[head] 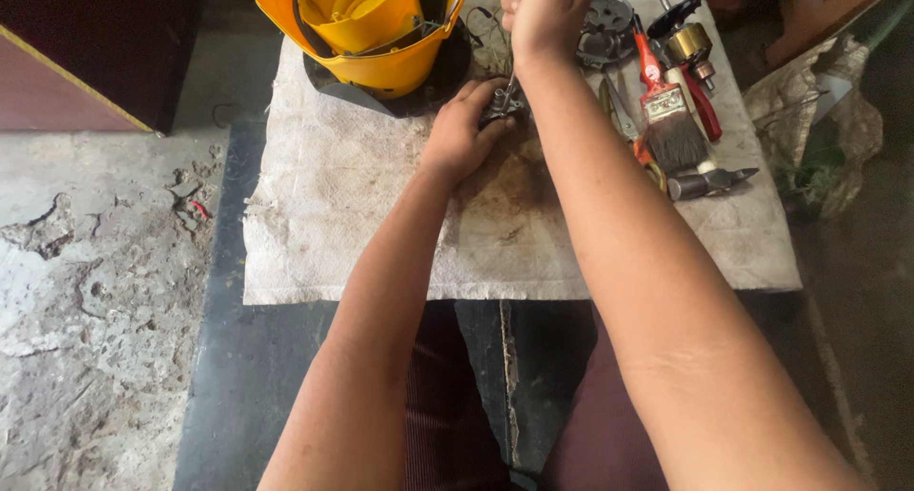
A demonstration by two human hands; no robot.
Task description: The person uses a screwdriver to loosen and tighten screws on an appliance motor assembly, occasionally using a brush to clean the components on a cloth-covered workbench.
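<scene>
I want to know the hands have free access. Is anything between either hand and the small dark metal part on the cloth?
Nothing visible. The left hand already grips the small dark part, and the right hand holds a thin tool down onto it.

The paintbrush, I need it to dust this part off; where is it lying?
The paintbrush lies on the cloth to the right of the right hand, among the tools, with red pliers beside it and a hammer just below its bristles.
</scene>
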